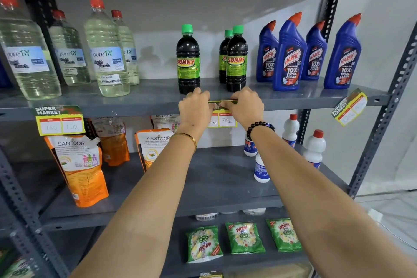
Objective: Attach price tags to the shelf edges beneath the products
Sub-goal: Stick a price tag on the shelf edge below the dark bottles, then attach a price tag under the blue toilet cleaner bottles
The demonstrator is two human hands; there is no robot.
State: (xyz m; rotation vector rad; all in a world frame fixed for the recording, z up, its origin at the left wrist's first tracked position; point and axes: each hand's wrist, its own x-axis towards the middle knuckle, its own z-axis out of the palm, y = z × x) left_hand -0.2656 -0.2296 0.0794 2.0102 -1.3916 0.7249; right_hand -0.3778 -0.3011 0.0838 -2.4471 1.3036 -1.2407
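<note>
A yellow price tag (225, 119) reading "75" hangs from the front edge of the top grey shelf (146, 106), below the dark Sunny bottles (188, 61). My left hand (195, 109) and my right hand (243, 106) both pinch the tag's top strip against the shelf edge, partly hiding it. Another tag (59, 121) is stuck flat under the bleach bottles (106, 52). A third tag (349, 107) sits tilted on the edge under the blue Harpic bottles (291, 54).
The middle shelf holds orange Santoor pouches (79, 165) on the left and white bottles (313, 149) on the right. Green Wheel packets (244, 238) lie on the lower shelf. A dark perforated upright (383, 119) frames the right side.
</note>
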